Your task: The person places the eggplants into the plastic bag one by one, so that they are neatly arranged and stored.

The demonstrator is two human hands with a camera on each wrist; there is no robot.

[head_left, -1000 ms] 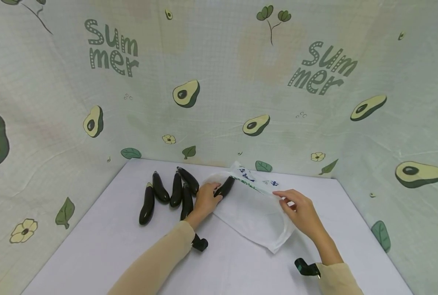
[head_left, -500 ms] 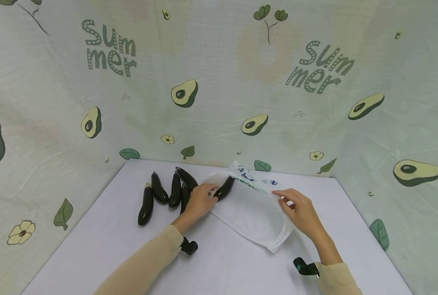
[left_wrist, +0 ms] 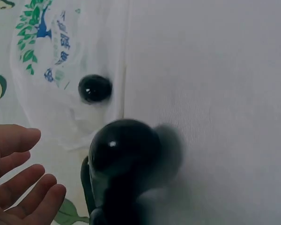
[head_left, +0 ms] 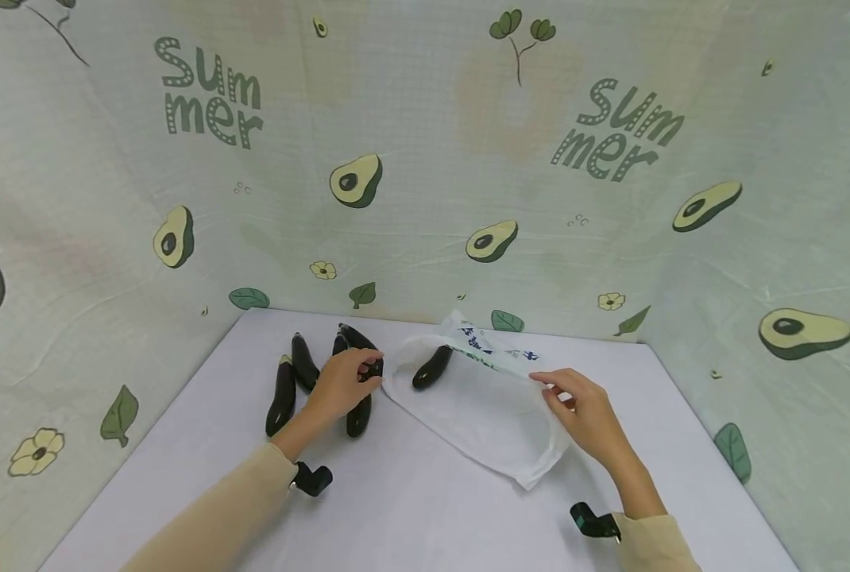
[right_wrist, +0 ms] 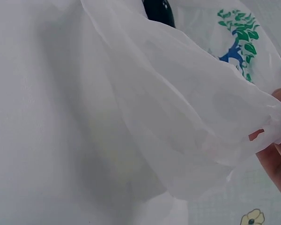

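Filling the thin white plastic bag with green and blue print (head_left: 482, 421) seems to be the step in hand: its edge is pinched by the right hand (head_left: 584, 411), and one glossy black elongated eggplant (head_left: 433, 368) is laid apparently inside its mouth. The left hand (head_left: 341, 384), loosely spread and holding nothing, is positioned near the loose eggplants (head_left: 282, 399), one of which should next be grasped.

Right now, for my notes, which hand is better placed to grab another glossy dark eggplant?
Probably the left hand: it is empty near the loose, glossy, dark, elongated eggplants, while the right hand pinches the white plastic bag.
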